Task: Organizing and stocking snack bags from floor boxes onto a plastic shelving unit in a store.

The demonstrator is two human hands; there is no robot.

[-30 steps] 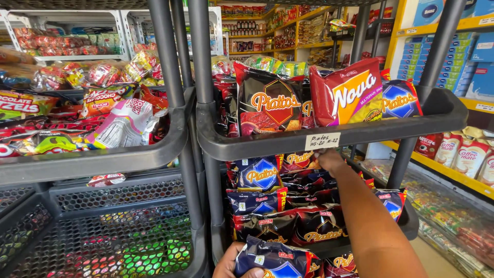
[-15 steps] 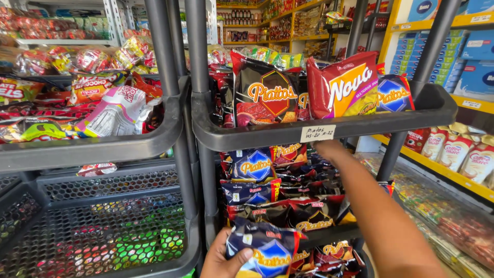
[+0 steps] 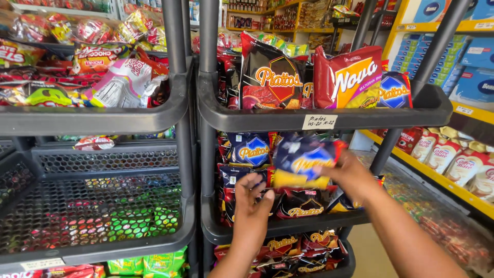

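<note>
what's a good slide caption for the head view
Right hand holds a blue snack bag at the middle shelf of a dark plastic rack, left hand open beside it.

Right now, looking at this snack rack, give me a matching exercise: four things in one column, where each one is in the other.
Things:
1. blue chip bag
2. red snack bag
3. paper label
4. left hand

Places:
A. top tray, right side
B. stuck on the top tray's front rim
C. held in the right hand
D. open, before the middle tray's bags

Pairs: 1-C, 2-A, 3-B, 4-D
</note>
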